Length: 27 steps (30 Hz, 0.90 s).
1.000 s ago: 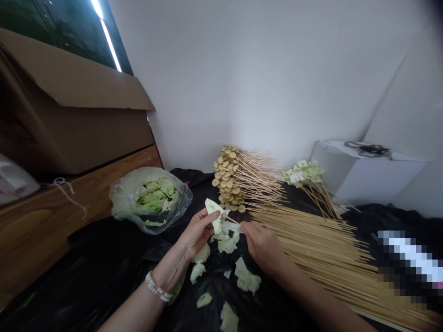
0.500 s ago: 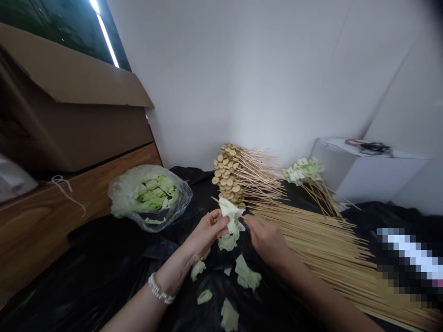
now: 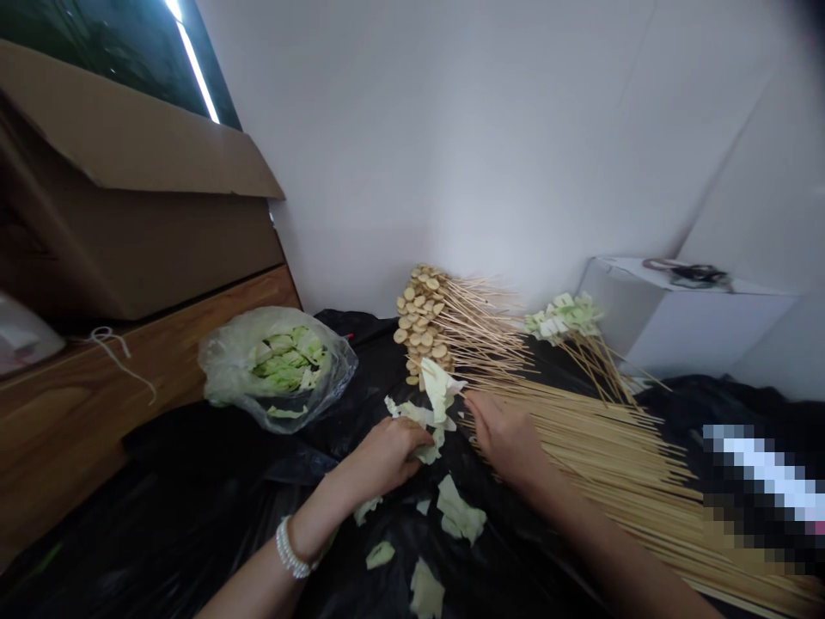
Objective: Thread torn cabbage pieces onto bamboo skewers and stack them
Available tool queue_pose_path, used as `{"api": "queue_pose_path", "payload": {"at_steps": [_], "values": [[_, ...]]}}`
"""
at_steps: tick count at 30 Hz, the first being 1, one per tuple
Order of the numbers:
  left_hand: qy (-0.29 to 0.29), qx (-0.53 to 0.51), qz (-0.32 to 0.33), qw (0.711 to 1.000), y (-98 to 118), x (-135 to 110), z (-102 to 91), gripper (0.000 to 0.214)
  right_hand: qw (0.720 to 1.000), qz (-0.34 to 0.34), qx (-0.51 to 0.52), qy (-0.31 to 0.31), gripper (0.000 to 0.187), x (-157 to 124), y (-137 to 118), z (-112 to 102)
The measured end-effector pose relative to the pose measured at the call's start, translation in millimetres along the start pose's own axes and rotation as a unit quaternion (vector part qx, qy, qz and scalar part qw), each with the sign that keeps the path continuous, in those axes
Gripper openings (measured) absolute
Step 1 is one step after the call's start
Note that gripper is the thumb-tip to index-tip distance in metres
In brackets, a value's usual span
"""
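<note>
My right hand (image 3: 506,432) pinches a thin bamboo skewer with a pale cabbage piece (image 3: 440,385) threaded on its tip, held up in front of the skewer pile. My left hand (image 3: 387,451) is lower, palm down, with its fingers curled on loose cabbage pieces (image 3: 416,421) lying on the black plastic sheet (image 3: 193,516). More cut cabbage pieces (image 3: 459,514) lie scattered below both hands.
A clear bag of cabbage (image 3: 277,365) sits at the left. Behind the hands is a stack of skewers with round tan slices (image 3: 425,322), and cabbage skewers (image 3: 567,316) further right. Bare bamboo sticks (image 3: 619,464) spread to the right. A cardboard box (image 3: 129,206) rests on a wooden ledge.
My left hand let go of the threaded cabbage piece and dropped to the loose pieces on the sheet. My right hand moved slightly right and up with the skewer.
</note>
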<state>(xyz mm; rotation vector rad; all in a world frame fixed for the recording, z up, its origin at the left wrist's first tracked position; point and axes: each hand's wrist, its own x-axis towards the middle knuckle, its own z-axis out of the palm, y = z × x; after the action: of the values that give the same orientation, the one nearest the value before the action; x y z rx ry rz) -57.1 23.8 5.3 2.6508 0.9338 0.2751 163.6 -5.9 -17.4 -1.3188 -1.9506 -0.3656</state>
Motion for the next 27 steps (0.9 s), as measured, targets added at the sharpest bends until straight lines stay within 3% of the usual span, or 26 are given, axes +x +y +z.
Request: {"api": "queue_pose_path", "payload": {"at_steps": [5,9,11,14,16,18,23,27], "values": [[0.092,-0.061,-0.04,0.993,-5,3,2.2,0.023,1.0,0.001,0.017,0.008,0.025,2,-1,-2],[0.188,-0.19,-0.104,0.958,-11,8,-0.6,0.019,0.999,0.004,0.032,0.017,0.024,3,-2,-3],[0.22,-0.296,-0.14,0.919,-16,10,-2.5,0.02,0.999,0.001,0.037,0.02,0.024,3,-3,-3],[0.266,-0.467,-0.172,0.826,-23,13,-6.8,0.03,0.999,0.0,0.04,0.012,0.025,2,-6,-3],[0.3,-0.542,-0.181,0.764,-24,12,-10.4,0.037,0.999,-0.003,0.044,0.002,0.027,2,-9,-3],[0.329,-0.583,-0.184,0.72,-23,11,-13.9,0.041,0.999,-0.007,0.05,-0.007,0.028,2,-10,-4],[0.37,-0.608,-0.195,0.675,-21,10,-19.1,0.042,0.999,0.003,0.042,-0.023,0.029,1,-9,-3],[0.371,-0.639,-0.197,0.645,-24,10,-20.5,0.037,0.998,0.021,0.022,-0.048,0.029,1,-8,-3]]}}
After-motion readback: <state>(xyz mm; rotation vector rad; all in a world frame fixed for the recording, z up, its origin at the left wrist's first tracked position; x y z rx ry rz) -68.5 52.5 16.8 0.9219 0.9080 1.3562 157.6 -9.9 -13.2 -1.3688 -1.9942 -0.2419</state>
